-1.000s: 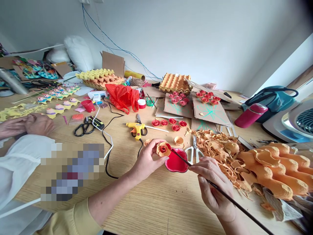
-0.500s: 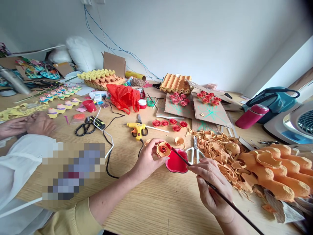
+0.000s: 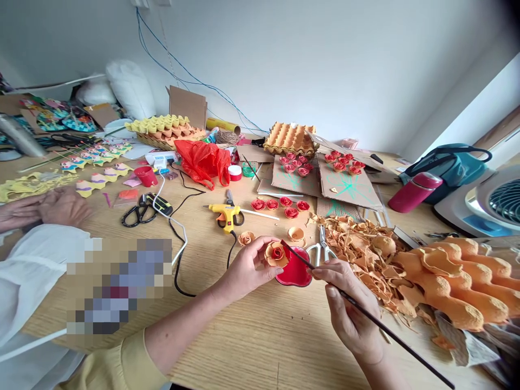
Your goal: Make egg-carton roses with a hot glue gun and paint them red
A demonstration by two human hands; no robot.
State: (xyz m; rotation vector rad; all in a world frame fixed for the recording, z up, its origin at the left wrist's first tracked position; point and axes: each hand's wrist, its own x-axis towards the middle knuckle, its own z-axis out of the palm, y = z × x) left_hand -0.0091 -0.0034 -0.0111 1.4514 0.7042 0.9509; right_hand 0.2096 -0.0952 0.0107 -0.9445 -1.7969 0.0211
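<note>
An orange carton flower with a red centre is pinched between the thumb and fingers of my left hand. My right hand grips a long dark paintbrush, whose tip is at the flower's upper right edge. Just under the flower and brush sits a red dish, partly hidden by my fingers. Beyond my left hand lies an unpainted rose, and an orange cup piece rests behind the dish. Several red roses stand farther back.
White-handled scissors, orange scraps and an egg carton are at the right. A yellow glue gun with a cord lies left of centre. Another person's hands rest at the far left.
My left hand and the flower have shifted slightly right and down, uncovering the unpainted rose behind. The brush tip has moved from the flower's right side to its upper right edge.
</note>
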